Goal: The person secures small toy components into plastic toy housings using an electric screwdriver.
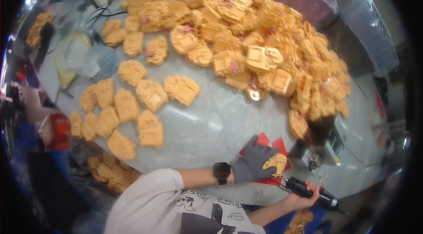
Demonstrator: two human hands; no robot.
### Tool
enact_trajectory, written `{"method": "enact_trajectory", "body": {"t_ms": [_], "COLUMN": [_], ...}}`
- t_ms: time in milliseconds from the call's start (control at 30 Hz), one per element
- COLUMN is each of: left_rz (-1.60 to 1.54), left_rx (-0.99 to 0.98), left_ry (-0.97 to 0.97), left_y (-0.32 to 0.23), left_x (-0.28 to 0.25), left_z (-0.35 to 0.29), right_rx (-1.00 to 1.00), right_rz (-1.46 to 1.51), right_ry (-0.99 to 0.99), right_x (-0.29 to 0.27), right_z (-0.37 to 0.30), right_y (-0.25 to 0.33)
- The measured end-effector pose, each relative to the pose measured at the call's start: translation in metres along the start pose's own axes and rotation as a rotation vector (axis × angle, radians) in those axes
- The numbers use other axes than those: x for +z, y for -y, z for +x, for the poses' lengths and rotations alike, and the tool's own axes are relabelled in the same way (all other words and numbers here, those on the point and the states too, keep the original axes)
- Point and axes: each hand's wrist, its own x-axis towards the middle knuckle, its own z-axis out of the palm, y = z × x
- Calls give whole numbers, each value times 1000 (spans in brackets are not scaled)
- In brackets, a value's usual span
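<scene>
My left hand (pixel 254 162), in a grey glove, is closed on a yellow-orange moulded plastic part (pixel 277 162) and presses it down near the table's front edge. Red flat pieces (pixel 281 146) show around and beneath that part. In my bare right hand (pixel 310 193) is a black electric screwdriver (pixel 297 186), lying slantwise with its tip toward the part. Whether the tip touches the part is too blurred to tell.
A large heap of similar yellow-orange parts (pixel 229 9) covers the table's far side and right. Several loose ones (pixel 152 95) lie at the left. A small box-shaped device (pixel 328 148) stands right of my hands. Plastic-wrapped bins (pixel 365 22) stand beyond; a red box (pixel 56 131) sits far left.
</scene>
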Motion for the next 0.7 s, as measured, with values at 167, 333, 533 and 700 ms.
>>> {"method": "enact_trajectory", "body": {"t_ms": [167,333,533,700], "left_rz": [-283,248,845,882], "left_rx": [72,43,-515,-235], "left_ry": [-288,-405,-533,-661], "left_y": [2,16,45,59], "left_x": [-3,-112,-183,-219], "left_z": [-12,-79,-147,-139], "right_rx": [-38,118,227,257], "right_rz": [83,38,-30,-82], "right_ry": [171,443,278,297], "right_x": [21,34,25,10], "right_z": [-13,-16,-26,-35], "right_y": [14,9,-8,-6]}}
